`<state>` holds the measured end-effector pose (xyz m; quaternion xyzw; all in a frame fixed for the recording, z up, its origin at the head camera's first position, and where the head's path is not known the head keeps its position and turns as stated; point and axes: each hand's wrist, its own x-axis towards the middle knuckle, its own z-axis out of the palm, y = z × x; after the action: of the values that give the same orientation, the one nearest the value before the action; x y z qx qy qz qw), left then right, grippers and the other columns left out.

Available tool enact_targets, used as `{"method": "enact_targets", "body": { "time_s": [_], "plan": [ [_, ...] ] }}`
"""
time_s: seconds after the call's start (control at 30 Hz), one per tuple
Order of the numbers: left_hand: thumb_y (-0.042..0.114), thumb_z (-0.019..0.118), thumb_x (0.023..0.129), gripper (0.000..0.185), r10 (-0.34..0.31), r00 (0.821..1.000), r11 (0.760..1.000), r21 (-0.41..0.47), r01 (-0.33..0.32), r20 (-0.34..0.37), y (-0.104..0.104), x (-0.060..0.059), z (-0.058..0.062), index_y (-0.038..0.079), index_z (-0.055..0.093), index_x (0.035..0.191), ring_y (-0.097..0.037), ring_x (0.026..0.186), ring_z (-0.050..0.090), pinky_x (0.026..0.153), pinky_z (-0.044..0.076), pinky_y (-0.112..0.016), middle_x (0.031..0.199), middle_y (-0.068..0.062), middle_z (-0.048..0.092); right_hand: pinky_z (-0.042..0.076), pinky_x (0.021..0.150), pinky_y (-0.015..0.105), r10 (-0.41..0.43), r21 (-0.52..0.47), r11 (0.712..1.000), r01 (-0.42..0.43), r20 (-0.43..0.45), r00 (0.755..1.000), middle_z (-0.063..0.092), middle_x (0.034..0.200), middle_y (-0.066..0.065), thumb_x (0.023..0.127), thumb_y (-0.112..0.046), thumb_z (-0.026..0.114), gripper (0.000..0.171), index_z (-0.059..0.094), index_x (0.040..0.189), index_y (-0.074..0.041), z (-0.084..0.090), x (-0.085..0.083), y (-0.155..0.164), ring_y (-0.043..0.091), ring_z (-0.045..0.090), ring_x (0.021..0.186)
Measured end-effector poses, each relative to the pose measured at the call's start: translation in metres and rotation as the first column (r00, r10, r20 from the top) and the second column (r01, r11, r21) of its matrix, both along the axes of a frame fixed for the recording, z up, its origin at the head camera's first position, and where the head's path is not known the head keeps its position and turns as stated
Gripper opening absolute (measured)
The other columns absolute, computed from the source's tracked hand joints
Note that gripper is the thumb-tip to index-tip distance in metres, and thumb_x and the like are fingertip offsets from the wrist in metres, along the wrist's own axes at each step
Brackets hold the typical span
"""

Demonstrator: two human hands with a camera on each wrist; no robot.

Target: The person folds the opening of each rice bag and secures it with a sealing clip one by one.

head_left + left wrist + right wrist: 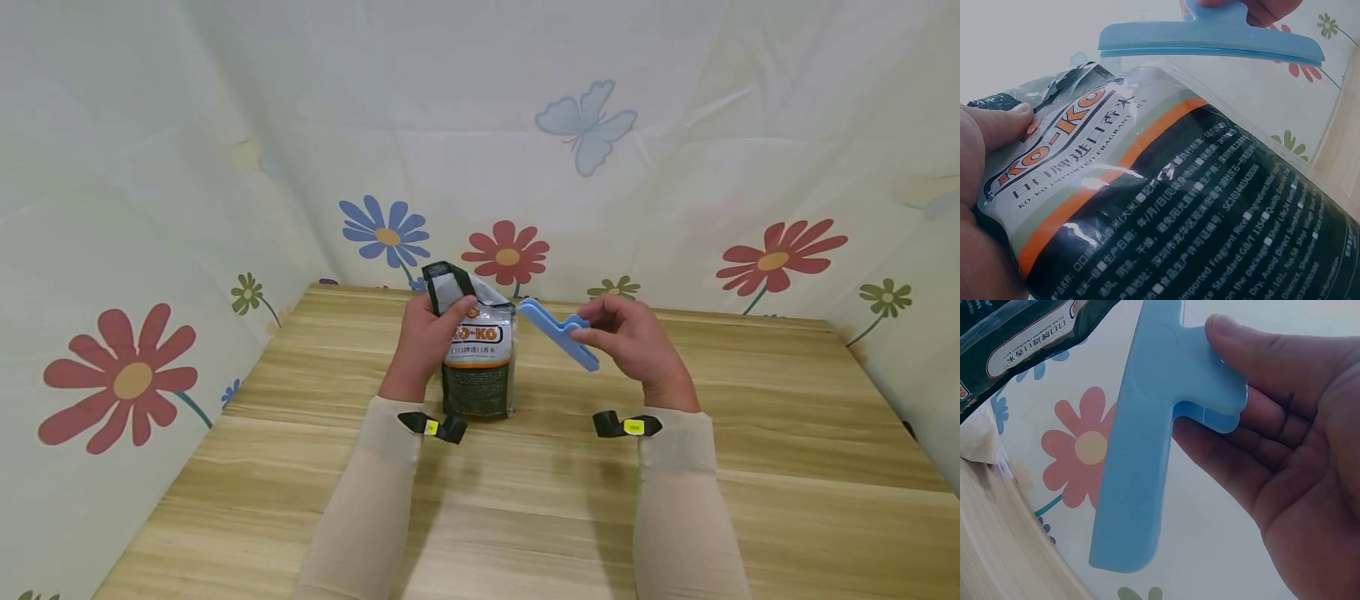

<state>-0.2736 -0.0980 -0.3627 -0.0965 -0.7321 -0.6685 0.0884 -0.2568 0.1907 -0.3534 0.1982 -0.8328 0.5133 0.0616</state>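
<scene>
Rice bag and blue clip, both in your hands.
Your left hand [425, 337] grips the bag [477, 358] upright on the table [787, 433], thumb on its folded top; your right hand [633, 342] pinches the clip [558, 333] just beside it, jaws apparently closed.

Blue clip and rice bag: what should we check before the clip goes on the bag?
1. Bag standing up: ok. The rice bag stands upright on the wooden table.
2. Bag held: ok. The left hand grips its upper part, thumb on the front.
3. Top folded: ok, probably. The bag top looks bent over and crumpled.
4. Clip held: ok. The right hand pinches the blue clip by its handle.
5. Clip open wide enough: cannot tell. The left wrist view shows only a thin gap along its edge.
6. Clip lined up: not ok. It hangs tilted in the air beside the bag, apart from it.
</scene>
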Motion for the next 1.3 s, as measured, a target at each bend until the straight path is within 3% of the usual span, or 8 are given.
{"method": "enact_targets", "body": {
  "time_s": [0.6,0.9,1.3],
  "plan": [
    [0.031,0.068,0.091,0.032,-0.015,1.0,1.0,-0.004,0.015,-0.005,0.0,0.0,-0.001,0.002,0.064,0.105,-0.016,0.079,0.07,0.077,0.058,-0.034,0.095,-0.017,0.068,0.054,0.068,0.022,-0.056,-0.001,0.998,0.056,-0.064,0.996,0.07,0.091,0.017,0.083,-0.015,0.077,0.021,0.069,0.097,-0.001,-0.001,0.001,-0.003,0.011,0.065,0.071],
    [0.029,0.068,0.091,0.03,-0.016,1.0,1.0,0.005,0.016,-0.016,0.0,0.0,0.0,0.002,0.065,0.105,-0.016,0.078,0.069,0.076,0.057,-0.032,0.094,-0.016,0.068,0.053,0.064,0.02,-0.072,-0.044,0.997,0.067,-0.145,0.987,0.07,0.085,0.016,0.081,-0.01,0.077,0.015,0.074,0.093,-0.001,-0.001,0.002,-0.005,0.007,0.064,0.067],
    [0.029,0.068,0.092,0.031,-0.016,1.0,1.0,-0.003,0.016,-0.017,-0.001,0.001,0.0,0.002,0.065,0.105,-0.016,0.078,0.069,0.076,0.057,-0.031,0.094,-0.016,0.067,0.053,0.063,0.021,-0.074,-0.058,0.996,0.065,-0.161,0.984,0.071,0.086,0.017,0.081,-0.01,0.078,0.017,0.075,0.095,-0.001,-0.004,0.0,-0.013,0.006,0.064,0.066]
  ]
}}
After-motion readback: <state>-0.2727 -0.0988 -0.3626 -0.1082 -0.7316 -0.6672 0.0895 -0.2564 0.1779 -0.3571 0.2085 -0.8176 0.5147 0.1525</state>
